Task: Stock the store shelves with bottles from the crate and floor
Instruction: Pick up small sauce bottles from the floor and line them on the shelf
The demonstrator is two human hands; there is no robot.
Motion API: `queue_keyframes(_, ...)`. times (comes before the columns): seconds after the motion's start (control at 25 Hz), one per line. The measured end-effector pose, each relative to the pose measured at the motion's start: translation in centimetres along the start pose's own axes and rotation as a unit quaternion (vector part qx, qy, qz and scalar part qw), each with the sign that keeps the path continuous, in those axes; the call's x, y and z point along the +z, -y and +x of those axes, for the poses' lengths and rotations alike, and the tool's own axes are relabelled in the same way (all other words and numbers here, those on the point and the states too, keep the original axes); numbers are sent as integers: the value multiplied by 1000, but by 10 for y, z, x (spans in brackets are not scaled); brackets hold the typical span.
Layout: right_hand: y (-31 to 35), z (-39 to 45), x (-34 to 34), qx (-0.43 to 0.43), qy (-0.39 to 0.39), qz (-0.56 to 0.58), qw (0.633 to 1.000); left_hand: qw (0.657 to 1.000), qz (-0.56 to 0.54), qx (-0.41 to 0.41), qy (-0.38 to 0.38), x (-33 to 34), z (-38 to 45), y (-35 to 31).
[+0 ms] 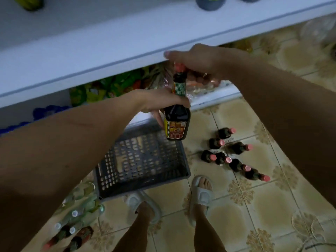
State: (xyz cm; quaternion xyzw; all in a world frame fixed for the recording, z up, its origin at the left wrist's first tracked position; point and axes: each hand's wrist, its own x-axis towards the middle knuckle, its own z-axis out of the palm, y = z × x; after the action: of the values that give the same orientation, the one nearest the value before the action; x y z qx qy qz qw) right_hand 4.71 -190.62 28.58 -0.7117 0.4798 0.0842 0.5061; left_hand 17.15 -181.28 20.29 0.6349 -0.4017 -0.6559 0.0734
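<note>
Both hands (181,84) seemingly grip bottle (177,113) just below shelf edge (109,64)

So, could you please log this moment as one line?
left hand: grips dark bottle | right hand: at its cap | crate: empty

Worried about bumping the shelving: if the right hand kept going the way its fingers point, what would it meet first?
Probably the front edge of the white shelf. The right hand, over the dark bottle's red cap, points its fingertips left at that edge, seemingly almost touching; depth is unclear.
</note>
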Motion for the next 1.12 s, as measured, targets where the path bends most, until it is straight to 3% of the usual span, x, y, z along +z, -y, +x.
queue_keyframes(0.16,43,0,-8,-47,-85,153,983,1000,16,12,-6,-55,-51,-25)
queue_keyframes(0.44,149,5,11,-245,-246,138,928,967,26,61,-248,-130,-121,-48)
queue_keyframes(0.64,210,20,31,-311,-246,51,917,923,10,80,-376,-164,-141,-33)
queue_keyframes(0.8,225,46,65,-353,-233,-51,905,917,-45,101,-383,-188,-138,-1)
queue_keyframes(1.12,250,95,86,-361,-258,-9,896,889,-76,129,-432,-228,-133,24)
